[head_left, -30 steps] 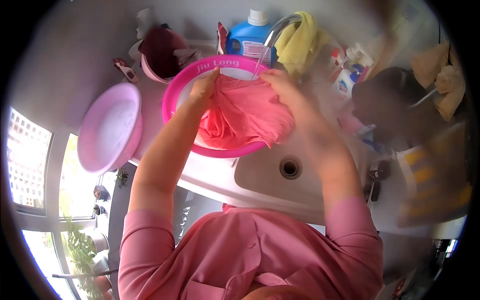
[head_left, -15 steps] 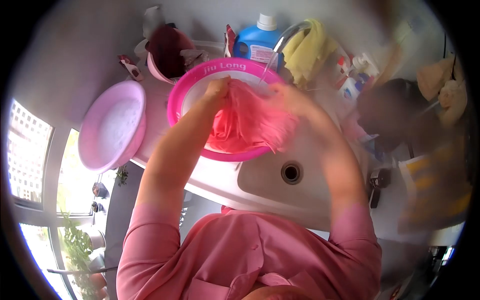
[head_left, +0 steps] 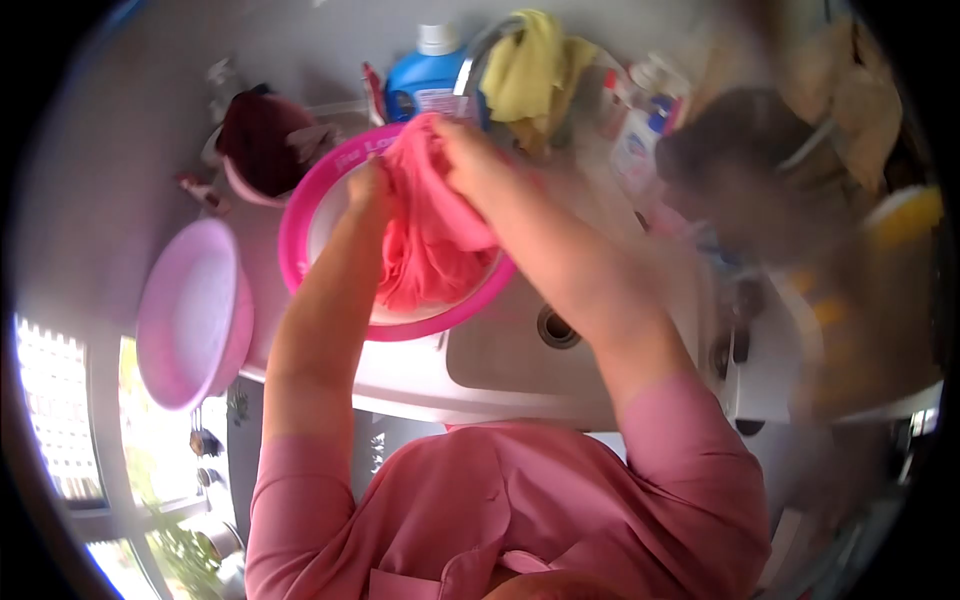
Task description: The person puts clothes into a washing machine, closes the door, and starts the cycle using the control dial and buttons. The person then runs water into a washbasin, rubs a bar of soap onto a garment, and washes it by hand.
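Note:
A wet-looking pink cloth (head_left: 430,225) hangs bunched over the bright pink basin (head_left: 297,228), its lower folds inside the rim. My left hand (head_left: 370,185) is closed on the cloth's left side. Higher up and to the right, my right hand (head_left: 458,148) grips its upper part, close to the faucet (head_left: 478,58). The cloth and my hands cover much of the basin's inside. The basin stands at the left part of the white sink, and the drain (head_left: 557,326) shows to its right.
A lilac basin (head_left: 195,315) stands at the left. Behind are a pink tub with dark cloth (head_left: 258,140), a blue detergent bottle (head_left: 425,82) and a yellow cloth (head_left: 524,68). A white spray bottle (head_left: 636,145) and a blurred dark shape (head_left: 740,160) are at the right.
My right hand has moved left toward my left hand and up, drawing the cloth from spread out into a narrower bunch. The camera view has shifted, too.

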Available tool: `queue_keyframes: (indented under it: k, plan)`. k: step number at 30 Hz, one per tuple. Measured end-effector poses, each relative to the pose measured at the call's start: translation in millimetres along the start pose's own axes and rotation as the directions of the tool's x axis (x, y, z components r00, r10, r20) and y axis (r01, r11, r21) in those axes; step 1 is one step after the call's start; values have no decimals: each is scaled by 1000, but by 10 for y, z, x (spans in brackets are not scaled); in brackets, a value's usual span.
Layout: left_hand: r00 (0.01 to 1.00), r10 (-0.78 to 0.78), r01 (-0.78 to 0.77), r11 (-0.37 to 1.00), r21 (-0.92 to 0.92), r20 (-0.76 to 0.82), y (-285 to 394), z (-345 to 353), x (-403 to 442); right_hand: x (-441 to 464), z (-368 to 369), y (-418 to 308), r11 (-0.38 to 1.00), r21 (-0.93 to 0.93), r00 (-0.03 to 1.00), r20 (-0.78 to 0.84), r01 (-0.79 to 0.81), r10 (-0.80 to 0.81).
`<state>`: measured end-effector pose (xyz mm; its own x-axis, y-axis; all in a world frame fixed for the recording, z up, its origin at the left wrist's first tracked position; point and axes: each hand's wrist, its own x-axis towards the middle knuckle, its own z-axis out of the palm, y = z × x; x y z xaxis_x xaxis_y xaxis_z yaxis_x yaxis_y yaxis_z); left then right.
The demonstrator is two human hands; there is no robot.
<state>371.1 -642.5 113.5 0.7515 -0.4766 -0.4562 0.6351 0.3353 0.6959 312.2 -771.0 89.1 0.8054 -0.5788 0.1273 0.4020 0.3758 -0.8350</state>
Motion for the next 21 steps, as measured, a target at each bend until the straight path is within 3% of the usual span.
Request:
queue_keyframes:
  k: [2,4,5,6,7,8,9,11,13,15,17,19,21]
  plan:
    - [994,113,-112,989,95,4,27,-73,66,48,67,213,927,-292,970,21,236,-240]
    - [980,193,-197,958,210,41,40,-202,120,-188,237,35,812,-584,992,-83,27,-92]
    - [974,210,-225,935,275,82,30,-268,142,-368,429,-291,750,-631,975,-203,-200,89]
    - [946,231,-309,853,420,228,-37,-443,334,-733,539,-927,555,-826,978,27,-93,204]
    - [926,217,-349,803,483,308,-61,-597,499,-757,420,-964,554,-824,980,-6,-116,197]
    - [900,202,-396,747,533,386,-85,-754,665,-739,306,-994,253,-967,952,111,36,287]
    - [783,190,-620,177,764,592,-100,-827,723,-737,209,-1021,-55,-972,891,184,227,414]
    - [660,29,-658,-459,597,751,-131,-715,470,-856,170,-1119,-100,-967,878,165,234,450]
    - [694,-248,-667,-576,473,676,-130,-199,-423,-844,106,-914,-83,-974,890,156,211,429]
    - [728,-271,-634,-615,468,630,-297,-290,-691,-1058,296,-1017,4,-959,768,229,283,598]
    - [798,-299,-559,-692,457,524,-395,-403,-863,-1107,384,-639,-276,-923,718,0,268,696]
    - [836,-294,-509,-730,456,463,-402,-355,-895,-1082,355,-518,-309,-911,679,-45,274,733]
    - [794,-444,-582,-753,308,415,-347,-275,-873,-984,262,-323,-341,-898,639,-93,276,763]
